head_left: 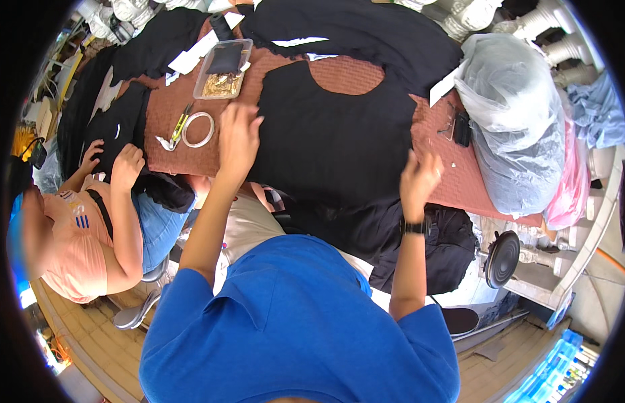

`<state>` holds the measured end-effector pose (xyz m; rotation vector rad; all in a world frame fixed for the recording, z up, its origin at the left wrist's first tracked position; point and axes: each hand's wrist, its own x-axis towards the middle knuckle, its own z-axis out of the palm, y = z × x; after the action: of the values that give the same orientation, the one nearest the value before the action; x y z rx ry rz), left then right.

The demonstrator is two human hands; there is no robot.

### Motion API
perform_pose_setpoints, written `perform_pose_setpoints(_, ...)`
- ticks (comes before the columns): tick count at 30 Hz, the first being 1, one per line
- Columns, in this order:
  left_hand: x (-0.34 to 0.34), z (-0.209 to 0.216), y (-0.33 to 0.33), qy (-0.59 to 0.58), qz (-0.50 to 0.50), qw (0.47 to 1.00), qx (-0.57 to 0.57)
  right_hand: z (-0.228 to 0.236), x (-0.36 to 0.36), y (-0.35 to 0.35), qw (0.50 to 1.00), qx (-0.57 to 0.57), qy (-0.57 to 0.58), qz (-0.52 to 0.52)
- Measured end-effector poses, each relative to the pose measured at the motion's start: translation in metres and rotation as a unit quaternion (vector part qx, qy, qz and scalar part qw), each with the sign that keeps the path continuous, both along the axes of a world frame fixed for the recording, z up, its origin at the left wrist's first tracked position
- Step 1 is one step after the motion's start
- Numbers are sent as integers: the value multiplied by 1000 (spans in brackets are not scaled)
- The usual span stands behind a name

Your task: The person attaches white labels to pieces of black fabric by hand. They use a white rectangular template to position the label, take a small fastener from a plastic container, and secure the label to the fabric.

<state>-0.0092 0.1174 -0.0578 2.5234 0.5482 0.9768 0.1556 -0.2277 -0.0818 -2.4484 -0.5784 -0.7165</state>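
Loosely half-spread, my left hand (238, 140) and right hand (420, 176) (grips apparently empty) flank black cloth (332, 138), seemingly flattened against creases.

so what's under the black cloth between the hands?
The reddish-brown textured surface shows in the curved cut-out of the black cloth and along both sides, so it likely runs beneath. Anything else under there is covered and can't be seen.
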Motion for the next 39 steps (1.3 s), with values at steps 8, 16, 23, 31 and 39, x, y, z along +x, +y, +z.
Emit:
perform_pose_setpoints(8,126,-51,20,116,-134,983,45,-38,106,95,984,-134,-11,117)
perform_pose_setpoints(16,117,-57,29,250,-56,960,111,-20,128,87,994,37,37,98)
perform_pose_setpoints(23,126,-61,31,243,-70,961,115,-7,197,47,976,-125,10,-176)
perform_pose_setpoints(31,119,-62,41,94,-108,990,10,52,75,35,990,2,-133,50)
perform_pose_setpoints(39,124,-29,-48,19,-254,965,-67,-5,-56,50,964,-133,2,231)
